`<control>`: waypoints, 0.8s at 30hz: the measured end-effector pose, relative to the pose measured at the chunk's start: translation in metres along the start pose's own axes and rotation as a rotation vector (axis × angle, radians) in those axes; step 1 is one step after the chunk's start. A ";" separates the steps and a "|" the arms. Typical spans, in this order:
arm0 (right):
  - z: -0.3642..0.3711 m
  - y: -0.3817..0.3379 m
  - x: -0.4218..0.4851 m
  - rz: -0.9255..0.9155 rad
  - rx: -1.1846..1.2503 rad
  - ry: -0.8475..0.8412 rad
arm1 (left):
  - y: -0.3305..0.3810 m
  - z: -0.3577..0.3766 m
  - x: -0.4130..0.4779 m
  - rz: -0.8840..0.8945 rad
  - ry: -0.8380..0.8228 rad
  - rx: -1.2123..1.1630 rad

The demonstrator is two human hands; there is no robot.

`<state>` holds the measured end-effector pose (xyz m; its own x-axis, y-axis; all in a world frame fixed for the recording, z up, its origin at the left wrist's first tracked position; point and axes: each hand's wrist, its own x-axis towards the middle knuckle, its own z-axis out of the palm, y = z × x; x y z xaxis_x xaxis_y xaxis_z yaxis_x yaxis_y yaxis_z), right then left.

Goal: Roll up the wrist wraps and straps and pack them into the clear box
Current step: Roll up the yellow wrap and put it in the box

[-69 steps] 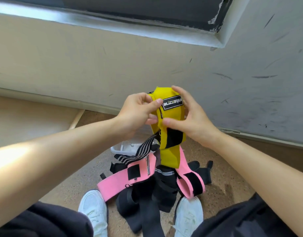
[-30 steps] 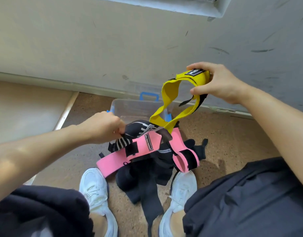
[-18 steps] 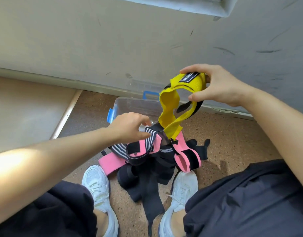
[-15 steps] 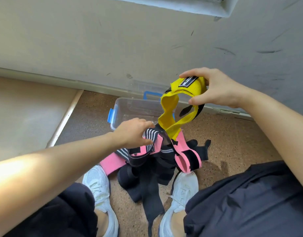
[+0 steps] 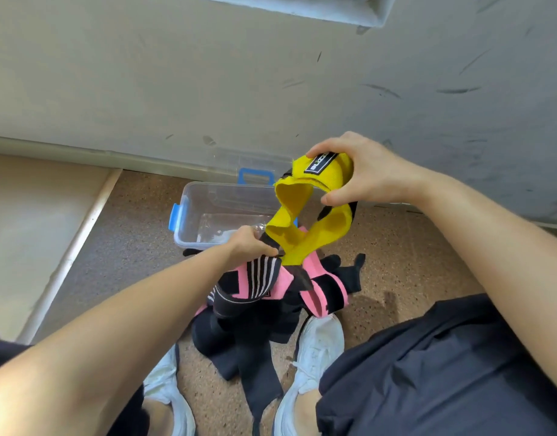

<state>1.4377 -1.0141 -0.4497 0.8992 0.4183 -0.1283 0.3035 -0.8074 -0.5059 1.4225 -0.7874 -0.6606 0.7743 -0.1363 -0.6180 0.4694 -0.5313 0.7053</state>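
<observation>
Bottom of frame: the person's dark shorts (image 5: 428,372) and a pair of white sneakers (image 5: 315,350), toes pointing up-frame on the speckled brown floor (image 5: 412,262).

Between and just beyond the toes lies a loose heap of black fabric straps (image 5: 239,338). Pink elastic wraps with black patches (image 5: 321,294) are draped over it.

The left forearm enters from the lower left and runs diagonally to centre frame. The left hand (image 5: 249,245) is knuckles-up with its fingers curled, pinching the top end of a black-and-white striped wrap (image 5: 261,273), which hangs from it over the pink ones. A black tab at the yellow wrap's lower end sits right at these fingertips; it cannot be told whether it is also held.

The yellow fabric wrist wrap (image 5: 305,221) loops upward from there, unrolled and slack, above the heap and in front of the box's right end.

The right arm comes in from the right edge. The right hand (image 5: 362,171) is raised at centre right, its thumb underneath and fingers over the top, clamped on the wrap's folded upper end beside the black label.

Behind the left hand stands the clear plastic box (image 5: 189,215), open, with a blue latch on its left end; no wraps are inside.

Its clear lid with blue handle (image 5: 255,174) leans on the scuffed grey wall (image 5: 208,73).
</observation>
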 end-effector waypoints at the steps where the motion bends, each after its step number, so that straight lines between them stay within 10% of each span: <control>1: 0.001 0.003 0.002 0.010 -0.032 -0.010 | -0.001 -0.002 -0.002 0.009 -0.022 -0.051; 10: 0.017 0.029 0.013 0.190 -0.278 -0.118 | 0.010 -0.053 -0.055 0.260 0.181 -0.225; 24: 0.081 -0.063 -0.005 -0.022 0.119 0.035 | 0.063 -0.088 -0.146 0.501 0.098 -0.296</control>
<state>1.3887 -0.9318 -0.4862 0.9037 0.4190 -0.0878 0.2853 -0.7424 -0.6061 1.3760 -0.7272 -0.4956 0.9612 -0.2252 -0.1593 0.1239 -0.1636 0.9787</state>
